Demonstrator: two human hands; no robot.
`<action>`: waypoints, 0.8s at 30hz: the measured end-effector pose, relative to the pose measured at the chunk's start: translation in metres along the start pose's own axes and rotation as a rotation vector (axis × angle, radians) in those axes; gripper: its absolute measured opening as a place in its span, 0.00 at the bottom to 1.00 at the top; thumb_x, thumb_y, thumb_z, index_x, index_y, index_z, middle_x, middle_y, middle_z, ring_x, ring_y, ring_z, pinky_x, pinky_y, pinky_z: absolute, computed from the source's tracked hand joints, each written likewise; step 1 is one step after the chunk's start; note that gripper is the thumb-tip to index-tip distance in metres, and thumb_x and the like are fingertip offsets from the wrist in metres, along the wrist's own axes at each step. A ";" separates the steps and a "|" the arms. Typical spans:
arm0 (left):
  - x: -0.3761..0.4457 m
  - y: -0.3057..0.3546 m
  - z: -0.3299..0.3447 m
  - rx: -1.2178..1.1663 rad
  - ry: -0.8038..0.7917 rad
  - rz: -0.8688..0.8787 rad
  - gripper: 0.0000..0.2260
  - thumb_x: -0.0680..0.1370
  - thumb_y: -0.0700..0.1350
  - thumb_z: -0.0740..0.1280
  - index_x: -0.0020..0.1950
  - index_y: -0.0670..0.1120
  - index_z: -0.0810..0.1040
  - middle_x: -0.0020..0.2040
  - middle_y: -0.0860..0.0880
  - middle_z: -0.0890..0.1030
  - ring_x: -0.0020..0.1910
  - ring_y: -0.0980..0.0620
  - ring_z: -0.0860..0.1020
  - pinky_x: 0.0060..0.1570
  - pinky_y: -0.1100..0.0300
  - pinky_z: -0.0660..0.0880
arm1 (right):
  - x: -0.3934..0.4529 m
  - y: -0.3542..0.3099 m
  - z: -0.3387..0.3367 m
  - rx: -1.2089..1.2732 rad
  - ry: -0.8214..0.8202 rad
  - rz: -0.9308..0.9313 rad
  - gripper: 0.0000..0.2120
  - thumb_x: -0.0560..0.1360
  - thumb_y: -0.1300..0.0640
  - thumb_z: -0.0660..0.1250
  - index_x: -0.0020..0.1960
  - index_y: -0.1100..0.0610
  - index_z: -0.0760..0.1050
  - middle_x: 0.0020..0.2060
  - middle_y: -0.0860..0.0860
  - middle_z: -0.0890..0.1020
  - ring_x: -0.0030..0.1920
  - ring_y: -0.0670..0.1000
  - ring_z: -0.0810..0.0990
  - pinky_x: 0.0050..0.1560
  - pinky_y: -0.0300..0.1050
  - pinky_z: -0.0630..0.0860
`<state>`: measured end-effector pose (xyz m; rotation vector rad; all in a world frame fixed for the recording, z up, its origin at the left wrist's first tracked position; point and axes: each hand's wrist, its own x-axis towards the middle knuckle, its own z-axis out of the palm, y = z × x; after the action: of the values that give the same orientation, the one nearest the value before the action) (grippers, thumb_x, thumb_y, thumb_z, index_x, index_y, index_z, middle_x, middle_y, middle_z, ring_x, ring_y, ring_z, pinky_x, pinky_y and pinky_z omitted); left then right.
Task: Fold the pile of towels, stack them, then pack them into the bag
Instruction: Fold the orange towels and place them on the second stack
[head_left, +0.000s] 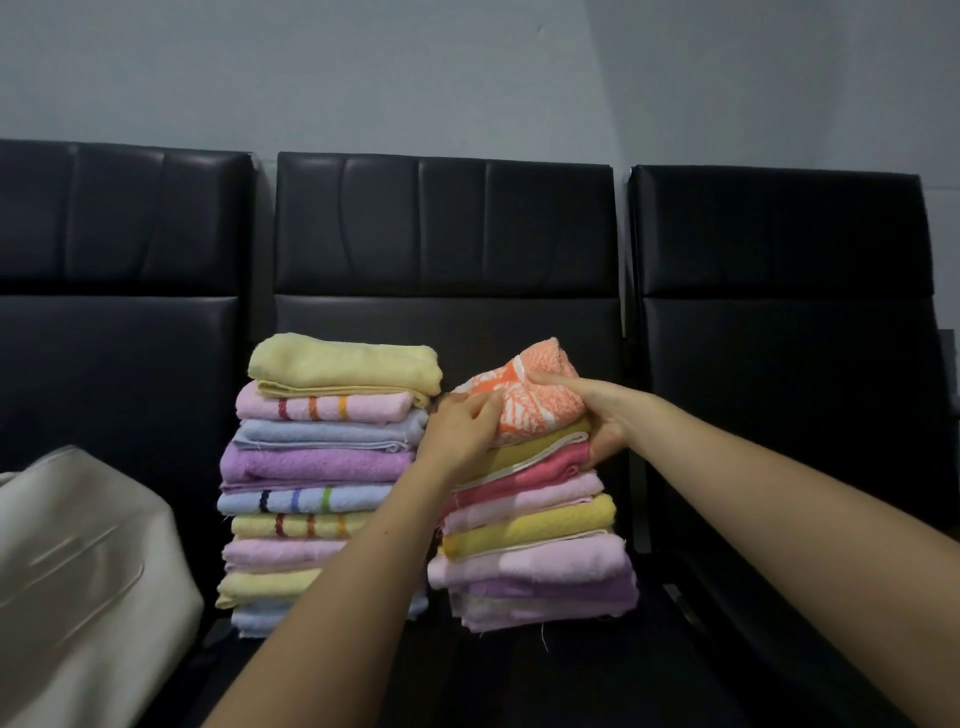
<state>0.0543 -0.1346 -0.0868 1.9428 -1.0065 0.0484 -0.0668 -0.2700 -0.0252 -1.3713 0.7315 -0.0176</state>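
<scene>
Black padded seats (447, 332) against a pale wall, two stacks of folded towels side by side on the middle seat. Left hand (457, 434) and right hand (587, 410) both on the orange patterned towel (540, 400) topping the shorter stack (535, 545), fingers curled over its edges, right thumb tucked beneath. Just left of the grip, the taller stack (317, 483), capped in pale yellow. Farther left, a white bag (78, 571).
</scene>
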 end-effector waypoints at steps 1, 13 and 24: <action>-0.001 -0.002 0.000 0.004 -0.002 0.002 0.29 0.76 0.66 0.48 0.61 0.52 0.80 0.61 0.45 0.78 0.60 0.46 0.74 0.63 0.43 0.71 | 0.001 0.001 0.000 -0.011 0.004 0.001 0.38 0.60 0.44 0.81 0.62 0.62 0.74 0.56 0.65 0.81 0.57 0.66 0.79 0.61 0.63 0.74; -0.023 0.024 -0.016 0.216 -0.117 0.016 0.19 0.84 0.53 0.48 0.76 0.60 0.62 0.77 0.45 0.59 0.76 0.44 0.55 0.75 0.48 0.51 | 0.005 0.036 0.014 0.201 0.150 -0.293 0.28 0.69 0.52 0.75 0.66 0.59 0.74 0.52 0.61 0.83 0.50 0.61 0.83 0.50 0.55 0.81; -0.080 0.093 -0.120 -0.298 0.005 -0.051 0.16 0.84 0.47 0.55 0.72 0.50 0.66 0.67 0.55 0.70 0.63 0.54 0.70 0.50 0.60 0.71 | -0.112 -0.033 0.033 0.249 0.233 -0.656 0.27 0.66 0.58 0.75 0.64 0.61 0.75 0.51 0.60 0.83 0.47 0.59 0.84 0.43 0.52 0.82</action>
<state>-0.0193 -0.0187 0.0165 1.6932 -0.9053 -0.1196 -0.1256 -0.2014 0.0566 -1.3254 0.4221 -0.7722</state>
